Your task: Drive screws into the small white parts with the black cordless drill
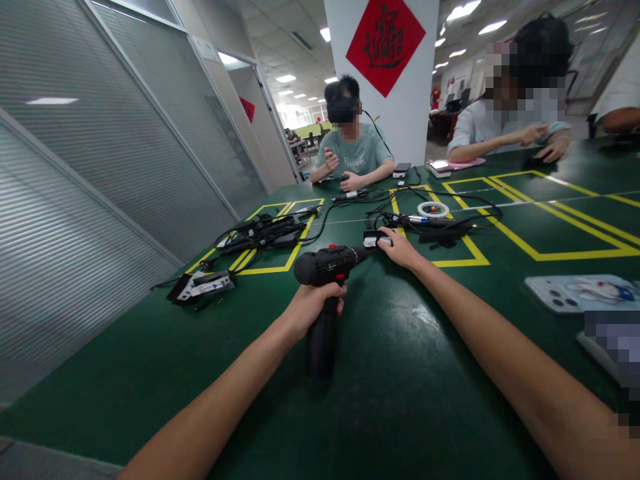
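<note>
A black cordless drill (pixel 323 263) with red buttons is held by its grip in my left hand (pixel 316 305), fingers wrapped round it. Its chuck points forward and to the right, and the tip appears close to a small black-and-white piece (pixel 371 241). My right hand (pixel 399 248) reaches far out over the green table and grips that piece at its right side, thumb and fingers closed on it. The exact kind of the piece is too small to make out, and whether the drill tip touches it I cannot tell.
Black cables and adapters (pixel 265 230) lie on the left, by an opened black-and-white casing (pixel 203 285). Beyond my right hand are a white tape ring (pixel 433 210) and more cables. A phone (pixel 580 293) lies at right. Two people sit across the green table (pixel 425 400).
</note>
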Tool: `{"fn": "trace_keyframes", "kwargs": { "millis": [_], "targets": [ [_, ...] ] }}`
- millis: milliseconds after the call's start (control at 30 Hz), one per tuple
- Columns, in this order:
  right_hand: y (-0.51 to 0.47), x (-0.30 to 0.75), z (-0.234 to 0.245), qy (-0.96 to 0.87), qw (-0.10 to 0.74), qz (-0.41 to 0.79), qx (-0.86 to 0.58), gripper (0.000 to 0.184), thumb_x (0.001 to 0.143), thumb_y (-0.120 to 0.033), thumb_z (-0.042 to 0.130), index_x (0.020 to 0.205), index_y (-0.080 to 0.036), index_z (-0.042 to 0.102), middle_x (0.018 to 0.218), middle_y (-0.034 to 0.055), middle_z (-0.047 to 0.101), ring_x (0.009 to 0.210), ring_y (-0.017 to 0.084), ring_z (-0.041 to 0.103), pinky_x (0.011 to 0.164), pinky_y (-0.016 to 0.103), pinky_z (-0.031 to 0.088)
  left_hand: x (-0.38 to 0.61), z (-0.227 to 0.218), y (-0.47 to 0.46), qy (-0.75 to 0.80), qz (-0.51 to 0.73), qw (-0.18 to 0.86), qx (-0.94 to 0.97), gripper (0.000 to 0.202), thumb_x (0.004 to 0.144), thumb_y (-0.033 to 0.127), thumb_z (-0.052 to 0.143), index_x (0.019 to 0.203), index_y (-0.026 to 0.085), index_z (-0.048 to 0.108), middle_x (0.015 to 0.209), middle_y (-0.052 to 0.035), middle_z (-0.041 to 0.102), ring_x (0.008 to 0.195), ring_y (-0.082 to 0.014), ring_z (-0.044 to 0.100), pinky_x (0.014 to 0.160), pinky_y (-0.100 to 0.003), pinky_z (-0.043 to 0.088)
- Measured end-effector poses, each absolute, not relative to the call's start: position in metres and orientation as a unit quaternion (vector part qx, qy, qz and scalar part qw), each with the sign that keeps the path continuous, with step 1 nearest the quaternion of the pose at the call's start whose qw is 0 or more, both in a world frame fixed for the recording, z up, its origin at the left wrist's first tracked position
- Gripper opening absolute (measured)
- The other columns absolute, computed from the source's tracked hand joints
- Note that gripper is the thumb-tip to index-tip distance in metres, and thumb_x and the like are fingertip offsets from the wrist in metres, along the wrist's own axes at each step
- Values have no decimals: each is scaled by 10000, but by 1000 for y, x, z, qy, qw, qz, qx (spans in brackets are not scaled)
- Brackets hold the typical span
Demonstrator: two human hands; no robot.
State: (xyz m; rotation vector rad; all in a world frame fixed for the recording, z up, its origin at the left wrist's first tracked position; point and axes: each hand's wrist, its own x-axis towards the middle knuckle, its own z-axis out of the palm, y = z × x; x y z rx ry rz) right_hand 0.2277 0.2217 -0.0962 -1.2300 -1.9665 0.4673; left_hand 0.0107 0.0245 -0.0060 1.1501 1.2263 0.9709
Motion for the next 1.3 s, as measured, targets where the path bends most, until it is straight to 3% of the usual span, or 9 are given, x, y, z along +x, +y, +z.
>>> {"fn": "trace_keyframes", "kwargs": {
  "millis": [600, 800, 1100, 1300],
  "targets": [
    [217, 230, -90, -757, 392, 203, -482, 443, 840, -376, 574, 1238, -183, 578, 1172, 98, 613, 1054, 224, 581, 963, 347, 430, 5, 0, 5, 533, 422, 573, 457, 193, 747, 243, 571, 895, 130, 620, 568, -14, 563, 540, -129, 511, 534, -228, 388],
    [216, 229, -88, -753, 400, 203, -481, 496, 835, -498, 589, 1220, -186, 591, 1178, 102, 628, 1064, 229, 588, 952, 361, 437, 8, 5, 1, 529, 419, 559, 482, 176, 737, 232, 586, 883, 139, 616, 561, -4, 559, 546, -142, 516, 558, -251, 391],
    [215, 230, -84, -747, 403, 219, -481, 442, 813, -499, 604, 1140, -206, 649, 1081, 66, 678, 953, 225, 629, 869, 353, 474, 9, 5, 0, 535, 402, 538, 514, 161, 761, 232, 561, 885, 143, 612, 566, -8, 573, 555, -143, 514, 564, -252, 387],
    [215, 230, -85, -751, 408, 220, -469, 422, 825, -478, 600, 1145, -206, 647, 1101, 66, 678, 975, 231, 629, 895, 366, 468, 11, 3, 5, 543, 406, 545, 493, 181, 736, 235, 579, 879, 133, 624, 564, -15, 577, 545, -146, 527, 552, -250, 397]
  ]
}}
